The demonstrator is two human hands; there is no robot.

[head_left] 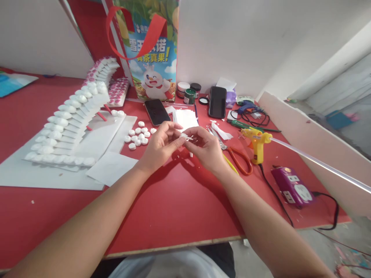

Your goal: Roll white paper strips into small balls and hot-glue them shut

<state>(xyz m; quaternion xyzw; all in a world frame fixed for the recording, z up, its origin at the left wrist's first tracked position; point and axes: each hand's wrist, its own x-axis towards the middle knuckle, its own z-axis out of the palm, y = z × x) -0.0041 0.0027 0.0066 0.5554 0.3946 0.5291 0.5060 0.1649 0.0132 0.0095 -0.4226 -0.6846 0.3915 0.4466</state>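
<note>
Over the middle of the red table, my left hand [165, 142] and my right hand [204, 146] meet fingertip to fingertip. Between them is a small white paper piece [184, 136], perhaps a rolled strip, with a thin end sticking out toward the right hand. Both hands pinch it, and the fingers partly hide it. To the left of my left hand lies a cluster of small white paper rolls [139, 136]. Behind my hands rests a stack of white paper [185, 119]. Pliers with red handles [241, 160] lie beside my right hand.
At left a curved white model [68, 119] stands on white boards. Two phones [158, 112], paint jars [189, 95] and a printed box [150, 69] are at the back. A yellow glue gun [256, 144] and a purple power strip [292, 187] sit at right, with cords.
</note>
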